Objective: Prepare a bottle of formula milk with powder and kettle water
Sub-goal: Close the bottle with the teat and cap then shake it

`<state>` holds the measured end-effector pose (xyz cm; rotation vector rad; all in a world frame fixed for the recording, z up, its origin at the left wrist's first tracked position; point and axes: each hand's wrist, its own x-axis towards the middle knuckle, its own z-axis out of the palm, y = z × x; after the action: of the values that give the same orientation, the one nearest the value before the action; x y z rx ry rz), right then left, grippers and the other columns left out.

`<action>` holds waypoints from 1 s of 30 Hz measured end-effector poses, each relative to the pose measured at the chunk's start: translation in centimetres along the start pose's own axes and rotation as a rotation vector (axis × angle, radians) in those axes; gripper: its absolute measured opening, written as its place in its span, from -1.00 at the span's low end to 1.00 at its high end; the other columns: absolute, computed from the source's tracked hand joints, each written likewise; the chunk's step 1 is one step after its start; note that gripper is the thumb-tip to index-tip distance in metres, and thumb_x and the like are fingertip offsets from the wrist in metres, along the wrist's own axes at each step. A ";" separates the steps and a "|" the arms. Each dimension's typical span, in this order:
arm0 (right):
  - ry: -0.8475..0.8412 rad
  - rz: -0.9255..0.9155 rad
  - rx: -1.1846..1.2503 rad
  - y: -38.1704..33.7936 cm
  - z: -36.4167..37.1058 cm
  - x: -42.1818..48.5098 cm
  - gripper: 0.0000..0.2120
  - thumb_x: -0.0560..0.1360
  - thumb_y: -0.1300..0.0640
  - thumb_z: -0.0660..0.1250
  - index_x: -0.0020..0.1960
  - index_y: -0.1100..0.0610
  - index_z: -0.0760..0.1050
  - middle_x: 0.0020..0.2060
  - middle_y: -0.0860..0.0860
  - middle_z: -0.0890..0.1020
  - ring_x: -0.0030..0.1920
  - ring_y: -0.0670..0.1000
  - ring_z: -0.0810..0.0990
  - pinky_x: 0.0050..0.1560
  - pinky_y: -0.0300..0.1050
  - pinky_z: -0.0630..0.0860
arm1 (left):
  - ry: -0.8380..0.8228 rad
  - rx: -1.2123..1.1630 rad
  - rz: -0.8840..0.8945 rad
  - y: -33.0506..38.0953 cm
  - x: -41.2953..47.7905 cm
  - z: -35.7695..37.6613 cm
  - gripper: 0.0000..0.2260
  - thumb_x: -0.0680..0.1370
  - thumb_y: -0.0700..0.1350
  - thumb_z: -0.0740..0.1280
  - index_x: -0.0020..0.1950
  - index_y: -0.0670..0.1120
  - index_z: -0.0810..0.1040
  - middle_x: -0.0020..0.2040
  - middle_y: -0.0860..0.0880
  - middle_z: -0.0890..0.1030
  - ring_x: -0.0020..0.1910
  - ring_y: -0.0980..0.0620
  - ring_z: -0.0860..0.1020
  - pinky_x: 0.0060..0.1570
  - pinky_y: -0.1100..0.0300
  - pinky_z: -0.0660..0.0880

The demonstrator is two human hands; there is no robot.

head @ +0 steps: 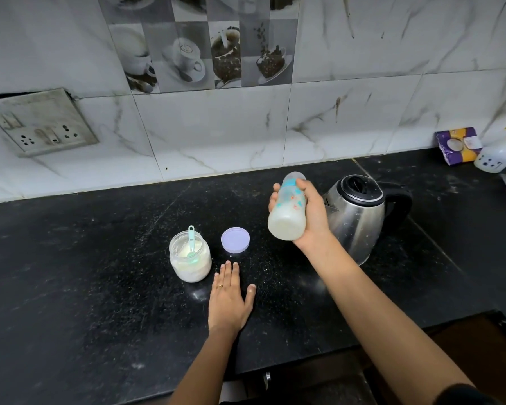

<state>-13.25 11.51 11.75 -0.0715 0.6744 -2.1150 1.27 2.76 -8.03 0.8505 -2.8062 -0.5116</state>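
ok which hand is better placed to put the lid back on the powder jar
Left. The left hand lies empty and flat on the counter, close to the purple lid and the open powder jar. The right hand is occupied gripping the baby bottle.

left hand (230, 299) flat, right hand (307, 213) raised, gripping.

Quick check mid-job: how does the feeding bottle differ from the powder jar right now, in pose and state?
The bottle is lifted off the counter in the right hand and tilted, its base toward the camera; the jar stands upright on the counter. The bottle looks capped; the jar is open, its lid lying beside it and a scoop standing inside. Both are see-through with white contents.
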 end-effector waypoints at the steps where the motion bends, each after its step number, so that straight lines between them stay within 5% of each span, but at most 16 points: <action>1: 0.009 0.001 -0.001 -0.2 -0.1 0.0 -0.74 0.40 0.07 0.31 -0.05 0.25 0.45 -0.23 0.07 0.54 -0.39 0.01 0.55 -0.36 -0.20 0.55 | 0.002 -0.005 -0.002 0.0 0.0 -0.1 -0.22 0.45 0.29 -0.25 0.56 -0.12 0.02 0.57 -0.09 0.04 0.55 0.02 -0.05 0.47 0.19 -0.24; 5: -0.167 0.025 -0.114 -0.8 -0.4 -0.5 -0.54 0.14 0.06 0.51 -0.04 0.25 0.51 -0.21 0.07 0.59 -0.39 0.04 0.54 -0.40 -0.17 0.52 | 0.008 -0.025 -0.006 0.1 0.2 -0.1 -0.22 0.45 0.29 -0.23 0.55 -0.13 0.05 0.56 -0.10 0.06 0.55 0.01 -0.03 0.48 0.17 -0.21; 10: -0.166 -0.016 -0.014 -1.4 0.0 -0.4 -0.64 0.34 -0.05 0.25 -0.11 0.24 0.55 -0.17 0.08 0.57 -0.36 0.04 0.54 -0.36 -0.17 0.53 | -0.004 -0.004 -0.005 0.1 0.0 -0.3 -0.22 0.44 0.29 -0.25 0.56 -0.12 0.02 0.57 -0.09 0.04 0.55 0.02 -0.05 0.47 0.19 -0.24; 13: -0.181 0.003 -0.082 -1.5 -0.1 -0.5 -0.62 0.27 -0.02 0.36 -0.09 0.26 0.58 -0.20 0.08 0.58 -0.35 0.05 0.56 -0.33 -0.14 0.55 | -0.008 -0.005 -0.006 0.2 0.0 -0.4 -0.22 0.44 0.29 -0.26 0.56 -0.12 0.01 0.57 -0.09 0.04 0.55 0.02 -0.06 0.46 0.20 -0.25; 16: -0.212 -0.026 -0.100 -1.6 -0.4 -0.2 -0.27 0.17 0.02 0.54 0.23 0.20 0.34 -0.17 0.11 0.60 -0.32 0.09 0.59 -0.29 -0.06 0.58 | -0.012 -0.002 -0.009 0.2 0.1 -0.4 -0.21 0.44 0.29 -0.26 0.56 -0.11 0.01 0.57 -0.09 0.04 0.55 0.02 -0.06 0.45 0.21 -0.27; 18: -0.221 -0.042 -0.117 -1.7 -0.5 0.0 -0.17 0.12 0.01 0.59 0.27 0.17 0.28 -0.19 0.13 0.60 -0.31 0.09 0.60 -0.29 -0.05 0.58 | -0.014 0.003 -0.008 0.2 0.1 -0.4 -0.21 0.43 0.29 -0.27 0.56 -0.11 0.00 0.57 -0.08 0.03 0.55 0.02 -0.06 0.44 0.21 -0.28; 20: -0.258 -0.014 -0.168 -2.0 -0.6 -0.1 -0.27 0.04 -0.02 0.63 0.09 0.26 0.48 -0.26 0.11 0.58 -0.32 0.04 0.59 -0.32 -0.09 0.58 | -0.013 0.002 -0.008 0.2 0.2 -0.4 -0.21 0.44 0.29 -0.26 0.56 -0.12 0.01 0.57 -0.09 0.03 0.55 0.02 -0.06 0.45 0.21 -0.27; 22: -0.368 -0.010 -0.209 -2.3 -0.6 -0.5 -0.45 0.11 -0.03 0.60 0.04 0.14 0.61 -0.25 0.09 0.58 -0.30 0.02 0.57 -0.34 -0.10 0.57 | -0.017 0.012 -0.006 0.2 0.1 -0.4 -0.21 0.43 0.29 -0.27 0.56 -0.12 0.00 0.57 -0.08 0.02 0.55 0.02 -0.07 0.45 0.20 -0.27; 24: -0.476 -0.031 -0.184 -2.7 -0.1 -0.8 -0.47 0.24 0.01 0.54 0.18 0.03 0.55 -0.16 0.11 0.55 -0.28 0.05 0.55 -0.32 -0.05 0.59 | -0.015 0.013 -0.008 0.2 0.1 -0.4 -0.21 0.43 0.29 -0.27 0.56 -0.12 0.00 0.57 -0.09 0.02 0.55 0.02 -0.07 0.46 0.20 -0.26; 28: -0.369 -0.004 -0.009 -3.4 0.2 0.3 -0.41 0.11 0.06 0.63 0.07 0.17 0.54 -0.14 0.12 0.58 -0.28 0.07 0.63 -0.32 0.02 0.63 | -0.015 0.011 -0.005 0.2 0.2 -0.3 -0.21 0.44 0.29 -0.27 0.56 -0.12 0.00 0.57 -0.09 0.03 0.55 0.01 -0.06 0.45 0.20 -0.26; 30: -0.445 0.067 -0.014 -3.1 0.1 0.3 -0.46 0.26 0.09 0.55 0.19 0.11 0.49 -0.07 0.17 0.59 -0.29 0.13 0.62 -0.36 0.02 0.61 | -0.012 0.004 -0.006 0.3 0.1 -0.3 -0.22 0.44 0.29 -0.25 0.56 -0.12 0.02 0.57 -0.09 0.04 0.55 0.01 -0.05 0.46 0.19 -0.25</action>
<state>-15.74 12.67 13.28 -0.5046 0.4171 -1.9378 1.11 2.82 -7.64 0.8599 -2.8168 -0.5139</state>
